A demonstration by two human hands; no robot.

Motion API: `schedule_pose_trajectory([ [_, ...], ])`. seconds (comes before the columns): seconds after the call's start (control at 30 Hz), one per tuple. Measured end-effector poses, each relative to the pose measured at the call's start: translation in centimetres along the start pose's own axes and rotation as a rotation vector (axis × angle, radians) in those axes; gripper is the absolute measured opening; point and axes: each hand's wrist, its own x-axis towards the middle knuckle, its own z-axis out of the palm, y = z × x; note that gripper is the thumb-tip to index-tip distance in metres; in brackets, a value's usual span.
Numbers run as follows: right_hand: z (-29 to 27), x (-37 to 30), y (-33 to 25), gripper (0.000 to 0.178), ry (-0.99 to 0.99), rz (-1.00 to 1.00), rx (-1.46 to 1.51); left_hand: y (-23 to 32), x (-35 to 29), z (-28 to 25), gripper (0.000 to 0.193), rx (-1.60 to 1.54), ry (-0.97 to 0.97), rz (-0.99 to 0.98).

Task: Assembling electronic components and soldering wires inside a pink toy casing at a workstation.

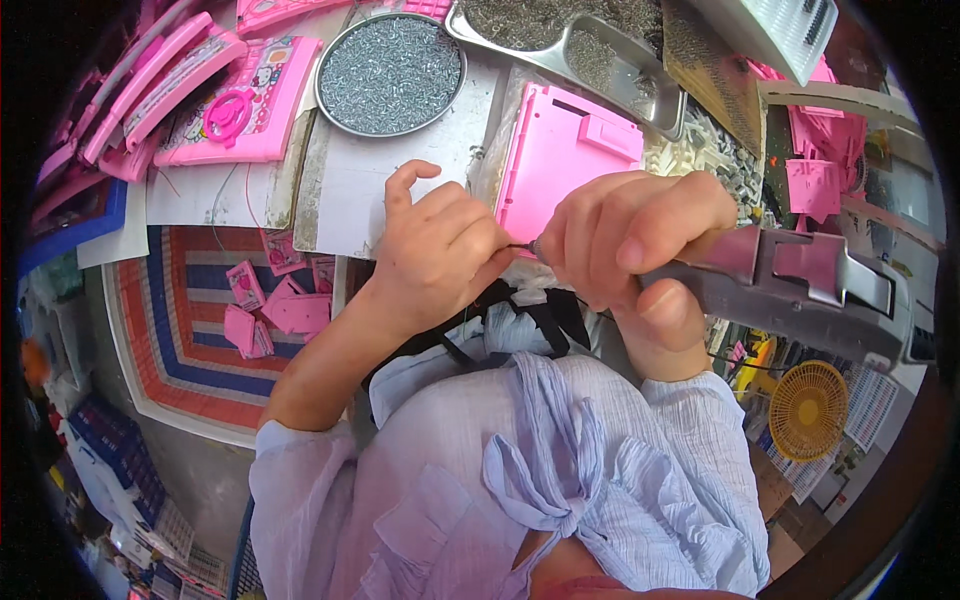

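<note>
My right hand (625, 235) is wrapped round a dark grey electric screwdriver (790, 300), whose thin bit points left toward my other hand. The thumb and index fingertip of my left hand (440, 240) are pinched together right at the bit's tip. What they hold there, if anything, is too small to make out. A flat pink plastic panel (550, 160) lies on the bench just beyond both hands, its near edge partly hidden by them. Behind my left hand stands a round metal tray (464, 85) full of small silvery screws.
At the far left lie a pink toy panel (290, 115) and stacked pink casings (185, 80). A steel tray (672, 125) of small metal parts stands behind the panel. Below left, a striped-lined bin (150, 380) holds several pink pieces. A yellow basket (808, 410) sits at right.
</note>
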Motion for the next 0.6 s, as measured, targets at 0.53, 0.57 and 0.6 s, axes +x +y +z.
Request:
schedule_pose_trajectory([
  [0.53, -0.7, -0.3, 4.5, 0.016, -0.274, -0.268, -0.243, 0.1, 1.2, -1.0, 0.077, -0.143, -0.307, -0.039],
  [0.57, -1.2, -0.2, 3.7, 0.017, -0.270, -0.229, -0.315, 0.1, 1.4, -1.2, 0.075, -0.148, -0.302, -0.037],
  [0.6, -1.8, 0.2, 2.3, 0.020, -0.261, -0.189, -0.387, 0.1, 1.6, -1.4, 0.074, -0.155, -0.300, -0.032],
])
